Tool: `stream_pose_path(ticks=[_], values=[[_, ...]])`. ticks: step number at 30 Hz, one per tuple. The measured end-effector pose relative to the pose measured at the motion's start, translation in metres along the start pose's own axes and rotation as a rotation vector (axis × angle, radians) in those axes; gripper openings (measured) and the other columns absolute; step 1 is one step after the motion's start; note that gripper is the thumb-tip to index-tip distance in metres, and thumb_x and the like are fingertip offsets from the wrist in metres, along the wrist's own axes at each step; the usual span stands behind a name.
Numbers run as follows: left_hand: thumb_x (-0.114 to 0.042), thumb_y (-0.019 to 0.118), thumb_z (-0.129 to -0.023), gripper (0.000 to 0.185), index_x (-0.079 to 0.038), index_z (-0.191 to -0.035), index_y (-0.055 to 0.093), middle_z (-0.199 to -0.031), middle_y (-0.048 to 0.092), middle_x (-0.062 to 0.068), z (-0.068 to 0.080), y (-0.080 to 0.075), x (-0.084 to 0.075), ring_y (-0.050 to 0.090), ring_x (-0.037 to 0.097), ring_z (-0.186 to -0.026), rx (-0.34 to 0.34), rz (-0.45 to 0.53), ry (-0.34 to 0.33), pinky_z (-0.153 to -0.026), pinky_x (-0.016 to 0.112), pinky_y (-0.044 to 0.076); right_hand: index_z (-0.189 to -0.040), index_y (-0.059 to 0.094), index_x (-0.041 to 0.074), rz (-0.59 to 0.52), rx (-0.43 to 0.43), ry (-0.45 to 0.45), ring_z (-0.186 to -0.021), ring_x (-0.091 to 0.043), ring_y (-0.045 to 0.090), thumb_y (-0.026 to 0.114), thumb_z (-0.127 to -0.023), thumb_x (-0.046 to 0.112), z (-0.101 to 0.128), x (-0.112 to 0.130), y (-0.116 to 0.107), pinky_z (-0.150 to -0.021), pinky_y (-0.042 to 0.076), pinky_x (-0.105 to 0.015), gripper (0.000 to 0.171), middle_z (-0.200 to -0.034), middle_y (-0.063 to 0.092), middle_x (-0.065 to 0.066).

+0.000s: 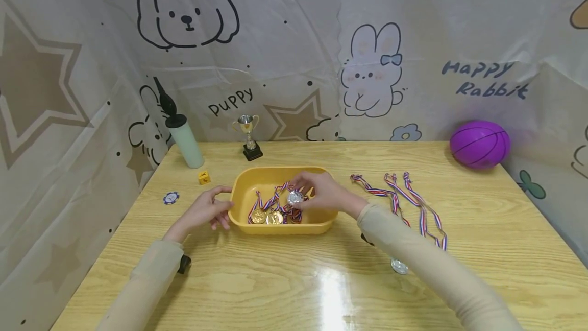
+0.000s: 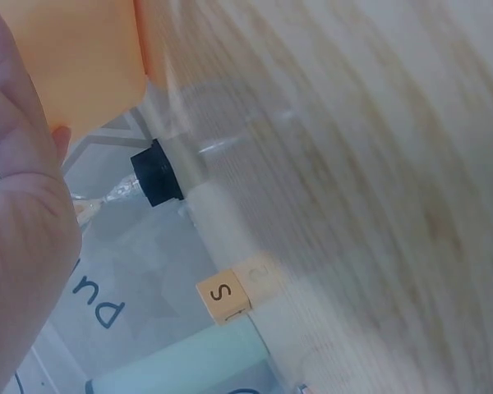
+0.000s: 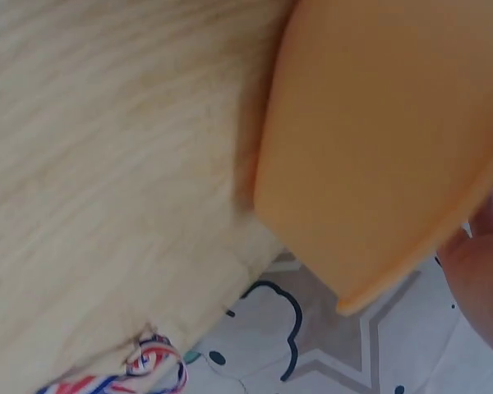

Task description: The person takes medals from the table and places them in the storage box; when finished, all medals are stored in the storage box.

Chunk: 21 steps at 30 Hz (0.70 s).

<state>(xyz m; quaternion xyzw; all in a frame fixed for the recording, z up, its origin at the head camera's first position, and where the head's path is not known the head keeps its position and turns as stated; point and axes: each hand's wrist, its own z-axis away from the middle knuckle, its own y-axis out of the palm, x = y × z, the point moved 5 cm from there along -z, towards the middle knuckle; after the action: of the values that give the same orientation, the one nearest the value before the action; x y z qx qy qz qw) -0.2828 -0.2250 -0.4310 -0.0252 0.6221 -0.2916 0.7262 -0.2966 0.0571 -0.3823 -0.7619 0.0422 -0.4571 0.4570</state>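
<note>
A yellow plastic basin [image 1: 285, 229] stands on the table, with several gold medals [image 1: 274, 217] and their striped ribbons lying at its near side. My right hand [image 1: 323, 193] reaches over the basin's right rim and pinches a silver medal [image 1: 295, 197] above the ribbons. At the basin's left end, my left hand [image 1: 206, 208] grips the rim between thumb and fingers. The left wrist view shows that hand [image 2: 20, 213] against the basin's orange-looking wall [image 2: 82, 66]. In the right wrist view, part of the right hand [image 3: 481, 279] appears beyond the basin's rim.
Ribbons [image 1: 422, 206] lie right of the basin, and another silver medal [image 1: 399, 266] sits by my right sleeve. A purple ball [image 1: 480, 144], small trophy [image 1: 248, 137] and green pump [image 1: 186, 142] stand at the back. A letter cube [image 1: 204, 177] and poker chip [image 1: 171, 197] lie left.
</note>
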Motion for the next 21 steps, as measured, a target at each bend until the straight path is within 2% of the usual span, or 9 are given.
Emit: stream_pose_path(ticks=[6,12,21], values=[[-0.015,0.054,-0.095,0.056,0.002,-0.143,0.032,-0.064,0.064,0.003,0.0,0.001,0.0,0.066,0.017,-0.053,-0.002,0.008,-0.005,-0.041,0.022,0.046,-0.124,0.056,0.001,0.014,0.071,0.004,-0.091,-0.017,0.067,0.076,-0.08,0.02,-0.001,-0.002,0.016,-0.082,0.054,-0.026,0.051,-0.108,0.069,-0.01],[-0.014,0.054,-0.094,0.056,0.003,-0.143,0.032,-0.064,0.064,0.003,0.001,0.001,0.0,0.066,0.017,-0.053,-0.001,0.012,-0.005,-0.042,0.022,0.046,-0.125,0.056,0.0,0.003,0.105,0.02,-0.09,-0.016,0.066,0.076,-0.08,0.019,-0.003,-0.005,0.026,-0.08,0.053,-0.02,0.052,-0.106,0.068,-0.01],[-0.016,0.055,-0.094,0.057,0.002,-0.144,0.032,-0.065,0.064,0.004,0.002,0.001,-0.002,0.066,0.018,-0.054,-0.006,0.008,-0.012,-0.042,0.023,0.046,-0.124,0.057,0.003,0.156,0.145,-0.008,-0.085,-0.013,0.067,0.076,-0.08,0.021,-0.006,-0.005,0.033,-0.08,0.052,-0.023,0.051,-0.105,0.071,-0.008]])
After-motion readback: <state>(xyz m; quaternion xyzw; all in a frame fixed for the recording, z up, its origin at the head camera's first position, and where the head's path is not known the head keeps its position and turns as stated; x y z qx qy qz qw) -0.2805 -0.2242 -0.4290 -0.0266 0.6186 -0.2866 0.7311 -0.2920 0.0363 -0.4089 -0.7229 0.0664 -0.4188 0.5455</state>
